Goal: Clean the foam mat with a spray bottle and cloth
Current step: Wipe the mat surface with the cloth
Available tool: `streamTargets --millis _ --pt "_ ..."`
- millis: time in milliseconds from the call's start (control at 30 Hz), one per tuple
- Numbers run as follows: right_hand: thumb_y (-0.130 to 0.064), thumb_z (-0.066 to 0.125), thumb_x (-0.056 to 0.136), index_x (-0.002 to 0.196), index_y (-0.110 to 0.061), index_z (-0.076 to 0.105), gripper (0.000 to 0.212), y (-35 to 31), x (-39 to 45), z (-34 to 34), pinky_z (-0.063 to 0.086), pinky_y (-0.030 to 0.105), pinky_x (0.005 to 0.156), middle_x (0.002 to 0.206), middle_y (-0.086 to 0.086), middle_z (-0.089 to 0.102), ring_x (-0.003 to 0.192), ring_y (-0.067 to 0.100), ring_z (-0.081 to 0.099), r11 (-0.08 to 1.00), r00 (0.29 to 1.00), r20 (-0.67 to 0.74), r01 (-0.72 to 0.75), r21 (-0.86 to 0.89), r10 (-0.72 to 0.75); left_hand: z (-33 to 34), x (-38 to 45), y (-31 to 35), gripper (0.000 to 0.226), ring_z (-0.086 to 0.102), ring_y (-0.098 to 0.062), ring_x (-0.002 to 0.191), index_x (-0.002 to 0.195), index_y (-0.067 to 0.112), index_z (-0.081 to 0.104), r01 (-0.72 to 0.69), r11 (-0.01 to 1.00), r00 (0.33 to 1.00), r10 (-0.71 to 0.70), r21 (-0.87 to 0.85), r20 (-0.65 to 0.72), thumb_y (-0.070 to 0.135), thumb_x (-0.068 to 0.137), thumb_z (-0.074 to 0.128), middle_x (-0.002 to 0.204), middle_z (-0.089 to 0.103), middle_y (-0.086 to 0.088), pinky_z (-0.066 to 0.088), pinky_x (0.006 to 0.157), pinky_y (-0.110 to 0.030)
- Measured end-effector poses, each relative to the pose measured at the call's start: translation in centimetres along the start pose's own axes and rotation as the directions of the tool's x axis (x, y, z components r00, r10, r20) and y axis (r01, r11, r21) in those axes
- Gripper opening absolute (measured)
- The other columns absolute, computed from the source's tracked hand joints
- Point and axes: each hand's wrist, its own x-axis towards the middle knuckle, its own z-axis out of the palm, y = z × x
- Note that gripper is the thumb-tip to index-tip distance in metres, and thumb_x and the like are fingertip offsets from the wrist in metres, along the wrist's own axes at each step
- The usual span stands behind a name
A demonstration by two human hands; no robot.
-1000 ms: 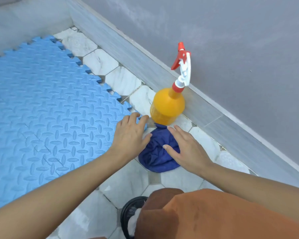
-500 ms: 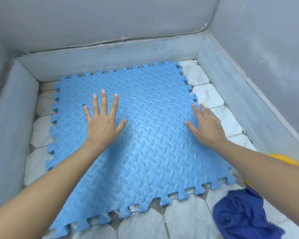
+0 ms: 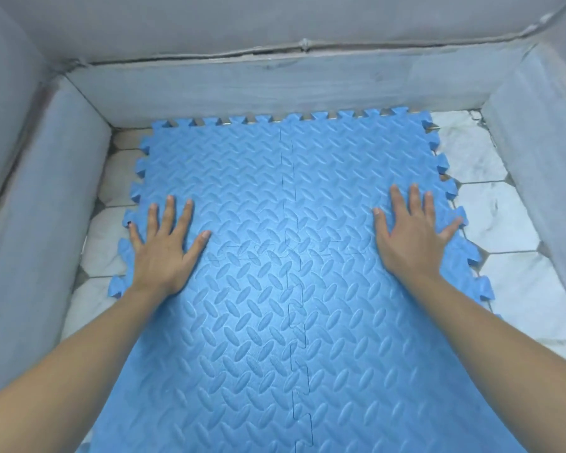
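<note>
Both hands have slid apart since half a second ago, and the blue cloth and yellow bottle seen at the lower right have dropped out of view as the camera swung to face the mat squarely. Now the left hand [image 3: 164, 253] lies flat near the foam mat's [image 3: 275, 289] left edge, fingers straight and spread, gripping nothing. Likewise, the right hand [image 3: 412, 237] presses palm-down near the right edge, fingers splayed. Grey skirting [image 3: 275, 86] boxes the mat in on the far side and along both flanks, with strips of white marble floor tile [image 3: 500, 220] showing between. It lies flat on the floor, made of interlocking pieces; one seam runs straight away from the person, down the middle, between the hands.
</note>
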Motion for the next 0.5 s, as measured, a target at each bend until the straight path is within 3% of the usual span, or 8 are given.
streamTargets --millis 133,233,333,433,500 --pt "-0.065 0.026 0.093 0.148 -0.044 0.025 0.058 -0.5 -0.4 -0.4 -0.003 0.078 0.104 0.164 0.003 0.012 0.15 0.036 0.003 0.993 0.993 0.039 -0.111 -0.031 0.112 -1.0 -0.1 0.7 0.065 -0.015 -0.034 0.145 0.144 0.054 -0.009 0.079 0.996 0.992 -0.082 0.031 0.1 0.076 0.087 0.014 0.159 -0.012 0.015 -0.004 0.107 -0.07" --pt "-0.07 0.028 0.09 0.145 -0.047 0.026 0.06 -0.8 -0.1 -0.8 0.001 0.075 0.106 0.163 0.015 -0.004 0.144 0.052 -0.001 0.984 0.982 0.077 -0.172 -0.038 0.175 -1.7 -0.3 0.9 0.068 -0.014 -0.042 0.143 0.14 0.06 -0.01 0.15 0.988 0.976 -0.153 0.035 0.152 0.081 0.081 0.015 0.159 -0.017 0.008 -0.001 0.105 -0.073" --pt "-0.076 0.032 0.085 0.151 -0.041 0.016 0.077 -1.1 -0.2 -1.0 0.008 0.068 0.11 0.161 0.021 -0.01 0.145 0.049 -0.001 0.971 0.966 0.098 -0.24 -0.02 0.24 -1.7 -0.9 1.2 0.086 -0.01 -0.041 0.143 0.142 0.056 -0.013 0.322 0.947 0.934 -0.321 0.018 0.157 0.092 0.069 0.014 0.159 -0.018 0.0 0.008 0.104 -0.072" --pt "-0.085 0.037 0.077 0.154 -0.03 0.006 0.1 -0.3 0.5 -2.0 0.017 0.058 0.113 0.16 0.026 -0.008 0.145 0.045 0.009 0.94 0.936 0.098 -0.341 0.013 0.338 -1.9 -1.2 1.3 0.111 0.001 -0.033 0.143 0.146 0.046 -0.012 0.441 0.893 0.895 -0.43 -0.087 0.119 0.1 0.055 0.017 0.159 -0.01 -0.004 0.022 0.103 -0.062" --pt "-0.082 0.046 0.075 0.153 -0.023 0.011 0.104 1.1 1.5 -3.2 0.027 0.056 0.109 0.155 0.031 0.014 0.137 0.048 0.026 0.895 0.897 0.09 -0.44 0.076 0.434 -2.7 -0.8 1.1 0.12 0.008 -0.031 0.141 0.148 0.041 -0.007 0.451 0.884 0.892 -0.441 -0.126 0.102 0.101 0.05 0.027 0.158 -0.003 -0.007 0.026 0.101 -0.058"
